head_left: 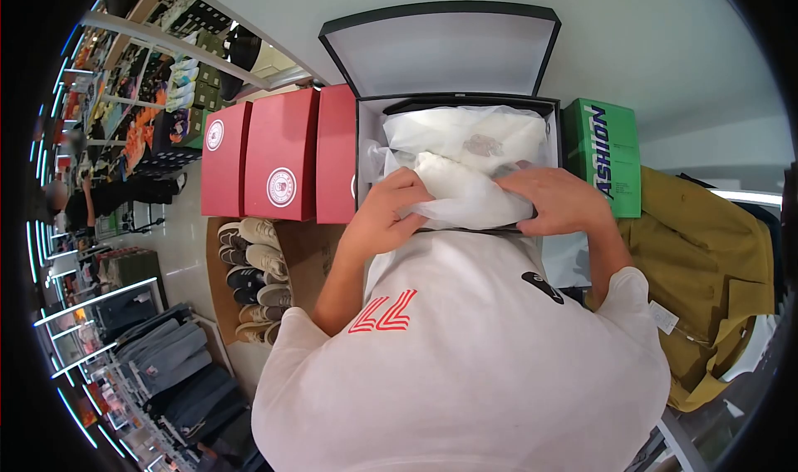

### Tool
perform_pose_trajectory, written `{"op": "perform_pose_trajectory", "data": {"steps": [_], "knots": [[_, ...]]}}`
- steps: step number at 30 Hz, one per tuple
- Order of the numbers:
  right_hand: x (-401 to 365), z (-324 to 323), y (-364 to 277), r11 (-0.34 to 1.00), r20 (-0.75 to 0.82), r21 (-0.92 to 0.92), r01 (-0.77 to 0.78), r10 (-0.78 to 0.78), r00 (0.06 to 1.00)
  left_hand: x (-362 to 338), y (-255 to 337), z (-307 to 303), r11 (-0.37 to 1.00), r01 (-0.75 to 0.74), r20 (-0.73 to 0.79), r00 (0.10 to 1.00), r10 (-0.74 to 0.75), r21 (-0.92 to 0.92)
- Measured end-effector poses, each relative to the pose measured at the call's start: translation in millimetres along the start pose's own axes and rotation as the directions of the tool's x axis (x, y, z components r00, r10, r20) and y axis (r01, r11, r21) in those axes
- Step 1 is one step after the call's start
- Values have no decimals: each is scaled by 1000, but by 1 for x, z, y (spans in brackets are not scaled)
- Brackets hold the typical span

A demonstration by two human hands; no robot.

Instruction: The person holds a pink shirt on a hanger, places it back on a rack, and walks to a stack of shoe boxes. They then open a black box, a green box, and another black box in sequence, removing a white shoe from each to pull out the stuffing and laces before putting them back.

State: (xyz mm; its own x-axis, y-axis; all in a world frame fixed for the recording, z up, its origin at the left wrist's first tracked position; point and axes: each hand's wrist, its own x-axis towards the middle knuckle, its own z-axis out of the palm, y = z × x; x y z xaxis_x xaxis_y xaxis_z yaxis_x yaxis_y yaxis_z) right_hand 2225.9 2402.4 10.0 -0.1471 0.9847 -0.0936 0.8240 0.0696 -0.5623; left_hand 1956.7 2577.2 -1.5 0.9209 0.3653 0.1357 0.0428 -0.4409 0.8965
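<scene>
Right in front of my chest is a black-edged box (pixel 554 139) with its hinged lid (pixel 445 52) raised. Two pale bundles lie inside, wrapped in thin white tissue paper (pixel 470 210); the wrapping hides what they are. The nearer bundle (pixel 453 175) shows a bare cream-coloured patch, and the farther bundle (pixel 465 135) stays covered. My left hand (pixel 389 212) pinches the tissue at the near left of the box, fingers curled. On the near right, my right hand (pixel 565 199) has its thumb and fingers closed on the tissue too.
Red boxes (pixel 283 152) with round white logos stand left of the open box. A green box (pixel 611 156) is on the right, beside a mustard garment (pixel 698 264). Several shoes (pixel 258 276) fill a carton at lower left. A person (pixel 108 193) stands in the aisle beyond.
</scene>
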Motion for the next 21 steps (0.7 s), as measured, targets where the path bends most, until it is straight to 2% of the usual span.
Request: {"op": "perform_pose_trajectory", "data": {"steps": [2, 3, 5, 9, 10, 11, 12, 13, 15, 16, 17, 18, 19, 20, 21], "knots": [[6, -4, -7, 989, 139, 114, -97, 81, 987, 3, -1, 5, 1000, -15, -44, 999, 15, -6], [11, 0, -11, 989, 138, 115, -90, 74, 988, 4, 0, 7, 1000, -30, -92, 995, 30, -7], [21, 11, -15, 980, 187, -37, -196, 199, 962, 10, 3, 16, 999, -41, -107, 993, 41, -1], [24, 4, -12, 979, 199, 58, -196, 181, 963, 15, 14, 11, 997, 1, -151, 988, 10, 74], [20, -2, -10, 981, 64, 143, -130, 122, 990, 18, 21, 5, 997, 4, -162, 987, 9, 79], [15, -8, -7, 973, -74, 223, -53, 71, 995, 18, 30, -6, 993, -85, -332, 937, 109, 88], [10, -15, -2, 959, -99, 280, -41, 71, 993, 17, 33, -16, 978, -171, -487, 849, 206, 116], [5, -22, 1, 959, -99, 281, -30, 60, 993, 14, 24, -26, 975, -220, -625, 758, 187, 25], [-11, -31, 5, 786, -186, 618, -21, 172, 967, 6, 11, -50, 917, -376, -795, 592, 131, -129], [-18, -29, 9, 789, -189, 614, -8, 157, 969, 2, 11, -59, 916, -353, -794, 605, 66, -193], [-26, -21, 12, 672, -279, 740, 26, 272, 921, -2, 13, -65, 909, -327, -788, 616, -1, -257], [-31, -13, 17, 538, -340, 839, 86, 395, 854, 2, 17, -64, 911, -331, -794, 608, 8, -244], [-33, -7, 26, 540, -344, 836, 95, 382, 858, 8, 24, -57, 895, -285, -767, 635, -92, -344], [-33, 1, 36, 478, -344, 867, 140, 372, 862, 13, 28, -53, 866, -238, -729, 657, -189, -439], [-33, 7, 44, 413, -345, 892, 183, 362, 866, 14, 30, -52, 870, -244, -737, 652, -179, -427]]}}
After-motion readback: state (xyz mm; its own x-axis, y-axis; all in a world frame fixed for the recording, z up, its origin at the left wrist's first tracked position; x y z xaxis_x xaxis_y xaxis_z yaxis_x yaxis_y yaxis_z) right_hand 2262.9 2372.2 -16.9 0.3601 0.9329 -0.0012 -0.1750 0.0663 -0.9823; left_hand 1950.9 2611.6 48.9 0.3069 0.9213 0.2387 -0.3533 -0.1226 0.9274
